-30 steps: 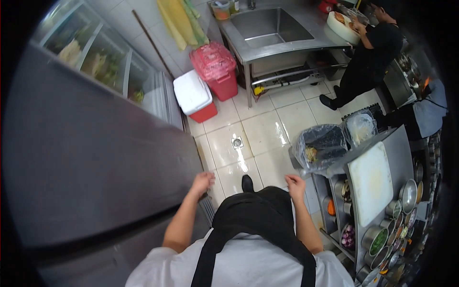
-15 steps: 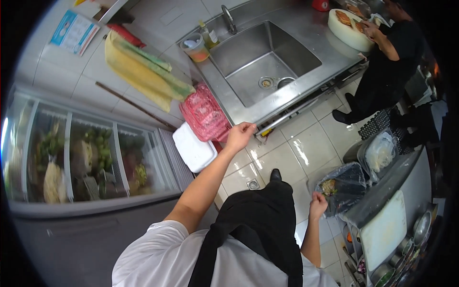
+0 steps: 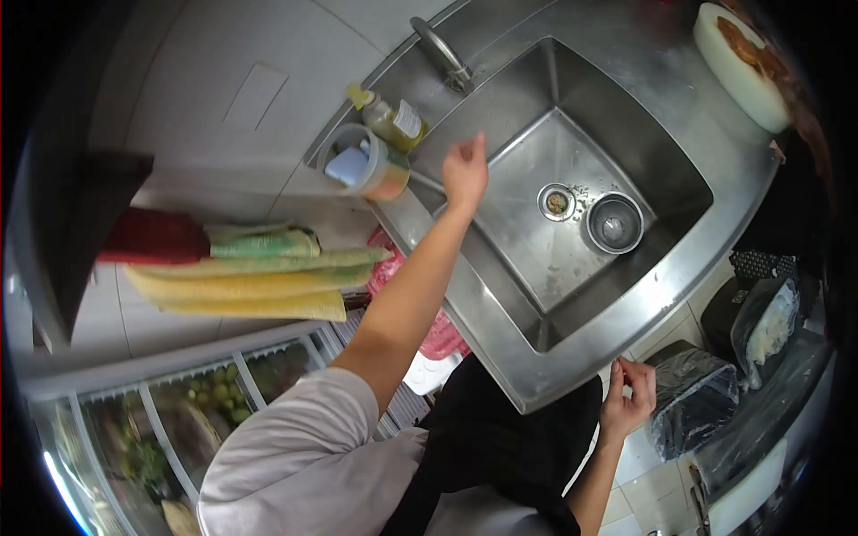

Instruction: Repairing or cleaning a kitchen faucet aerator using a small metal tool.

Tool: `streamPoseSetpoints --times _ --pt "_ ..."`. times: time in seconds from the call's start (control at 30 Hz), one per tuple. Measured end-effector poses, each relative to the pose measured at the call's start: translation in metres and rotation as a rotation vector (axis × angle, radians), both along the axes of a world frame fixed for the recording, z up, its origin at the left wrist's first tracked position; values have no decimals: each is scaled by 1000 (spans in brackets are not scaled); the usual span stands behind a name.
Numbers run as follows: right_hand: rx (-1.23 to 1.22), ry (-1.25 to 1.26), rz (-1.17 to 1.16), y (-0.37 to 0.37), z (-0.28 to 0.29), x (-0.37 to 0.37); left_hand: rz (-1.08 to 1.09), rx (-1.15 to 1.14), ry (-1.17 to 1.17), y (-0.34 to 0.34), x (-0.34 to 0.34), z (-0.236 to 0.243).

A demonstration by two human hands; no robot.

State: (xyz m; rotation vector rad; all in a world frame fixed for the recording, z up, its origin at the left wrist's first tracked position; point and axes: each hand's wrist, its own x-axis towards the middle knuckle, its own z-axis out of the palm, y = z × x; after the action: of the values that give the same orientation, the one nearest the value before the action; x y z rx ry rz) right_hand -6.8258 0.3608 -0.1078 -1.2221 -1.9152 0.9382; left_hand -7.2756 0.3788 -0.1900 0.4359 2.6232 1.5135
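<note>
My left hand [image 3: 466, 174] is over the left side of the steel sink [image 3: 572, 134], fingers curled in and one digit pointing up; nothing shows in it. It is right of a soap pump bottle [image 3: 398, 125] and below the curved faucet [image 3: 442, 54]. Beside the bottle stands a clear plastic tub [image 3: 366, 165] with a blue item in it. A small round metal bowl [image 3: 615, 223] rests on the sink floor next to the drain [image 3: 557, 203], which holds food scraps. My right hand [image 3: 627, 397] hangs just outside the sink's front edge, empty, its fingers loosely bent and apart.
Yellow and green cloths [image 3: 259, 281] hang on the left wall. A pink basket [image 3: 442, 338] is under the counter's left end. Lined bins [image 3: 693, 402] stand at the right. A glass-topped fridge [image 3: 188, 411] is at lower left. A white round block [image 3: 742, 71] sits far right.
I have come closer to the sink, which now fills more of the view. My left hand has moved from below the counter corner to over the basin; my right hand has come to its front edge.
</note>
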Motion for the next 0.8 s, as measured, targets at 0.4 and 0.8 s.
streamPoseSetpoints --times 0.4,0.8 --pt "108 -102 18 75 8 -159 130 632 -644 98 -115 -31" --pt "-75 137 375 193 -53 -374 6 724 -1102 58 -144 -17"
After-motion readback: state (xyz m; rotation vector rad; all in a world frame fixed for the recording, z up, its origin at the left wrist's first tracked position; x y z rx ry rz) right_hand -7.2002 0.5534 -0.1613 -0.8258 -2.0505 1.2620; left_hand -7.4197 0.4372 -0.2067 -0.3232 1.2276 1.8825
